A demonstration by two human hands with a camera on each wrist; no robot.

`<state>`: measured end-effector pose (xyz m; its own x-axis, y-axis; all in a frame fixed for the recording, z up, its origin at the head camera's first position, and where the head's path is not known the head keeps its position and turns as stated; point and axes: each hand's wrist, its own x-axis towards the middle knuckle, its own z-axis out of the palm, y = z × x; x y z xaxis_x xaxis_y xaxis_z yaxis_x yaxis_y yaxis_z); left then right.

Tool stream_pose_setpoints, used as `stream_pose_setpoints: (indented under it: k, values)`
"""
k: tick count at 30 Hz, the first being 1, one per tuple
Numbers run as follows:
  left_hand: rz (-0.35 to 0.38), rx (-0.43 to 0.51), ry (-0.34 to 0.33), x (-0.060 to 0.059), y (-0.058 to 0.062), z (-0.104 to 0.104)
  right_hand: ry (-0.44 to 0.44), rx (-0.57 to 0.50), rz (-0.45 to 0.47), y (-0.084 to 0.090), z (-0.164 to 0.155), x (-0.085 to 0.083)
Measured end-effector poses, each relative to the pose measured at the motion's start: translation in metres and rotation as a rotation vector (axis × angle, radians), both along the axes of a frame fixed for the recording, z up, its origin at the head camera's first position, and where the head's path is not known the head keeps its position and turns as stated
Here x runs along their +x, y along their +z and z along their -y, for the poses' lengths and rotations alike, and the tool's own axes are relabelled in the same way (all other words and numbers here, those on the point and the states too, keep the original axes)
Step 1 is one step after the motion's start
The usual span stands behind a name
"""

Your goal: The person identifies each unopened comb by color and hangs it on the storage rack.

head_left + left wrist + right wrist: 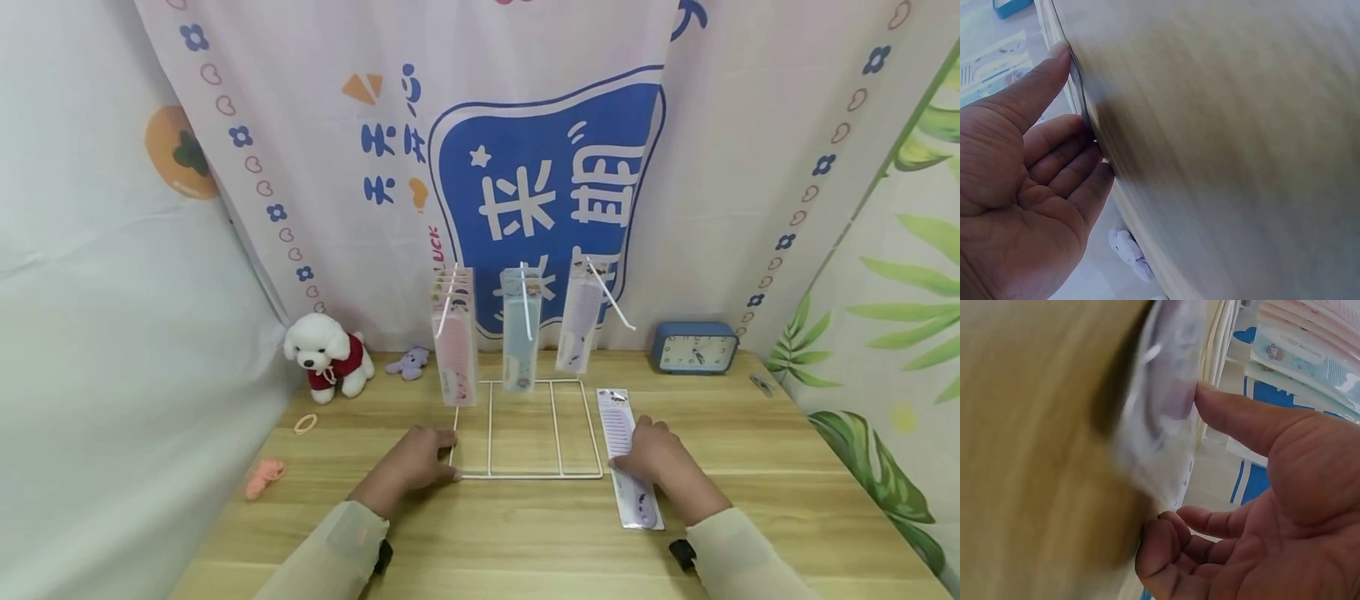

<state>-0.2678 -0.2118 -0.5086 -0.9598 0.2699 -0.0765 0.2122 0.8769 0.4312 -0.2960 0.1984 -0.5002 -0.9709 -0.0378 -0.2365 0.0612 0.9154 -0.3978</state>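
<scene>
A white wire display rack (528,477) stands on the table, with three prongs bearing packaged combs. Pink packs (454,358) hang in a stack on the left prong, blue packs (519,346) on the middle one, and a purple pack (579,325) on the right. My left hand (420,457) holds the rack's front left corner, thumb and fingertips at the wire. Beside the rack's right side lies another purple comb in a clear pack (618,425). My right hand (654,450) grips this pack across its middle, thumb on its near edge (1179,400) and fingers at the other side.
At the back left sit a white toy dog (318,350) and a small purple plush (409,363). A hair tie (306,423) and a peach-coloured item (264,478) lie left. A blue clock (696,347) and a small clip (761,384) are back right.
</scene>
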Motion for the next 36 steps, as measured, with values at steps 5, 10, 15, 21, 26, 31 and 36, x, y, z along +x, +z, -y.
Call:
stream_pose_setpoints:
  k: [5, 10, 15, 21, 26, 31, 36]
  values:
    - [0.005, 0.009, 0.0, 0.001, -0.001, -0.002, 0.0, -0.002, -0.007, 0.002, -0.015, 0.003]
    - [-0.017, 0.009, -0.011, 0.002, 0.001, -0.001, -0.035, -0.064, 0.028, 0.001, -0.028, 0.004]
    - [-0.022, 0.006, -0.015, 0.001, -0.002, 0.001, -0.066, -0.094, 0.079, 0.001, -0.031, 0.003]
    - [-0.024, 0.007, -0.025, 0.002, -0.004, 0.0, -0.038, -0.123, 0.017, -0.002, -0.036, 0.007]
    - [-0.04, 0.008, -0.017, 0.002, -0.002, 0.0, -0.062, -0.231, -0.161, 0.0, -0.045, 0.001]
    - [-0.027, 0.01, -0.012, 0.002, -0.001, 0.0, -0.151, -0.493, -0.243, 0.005, -0.062, -0.003]
    - [-0.024, 0.007, -0.012, 0.002, -0.001, 0.0, -0.121, -0.835, -0.217, 0.011, -0.077, -0.001]
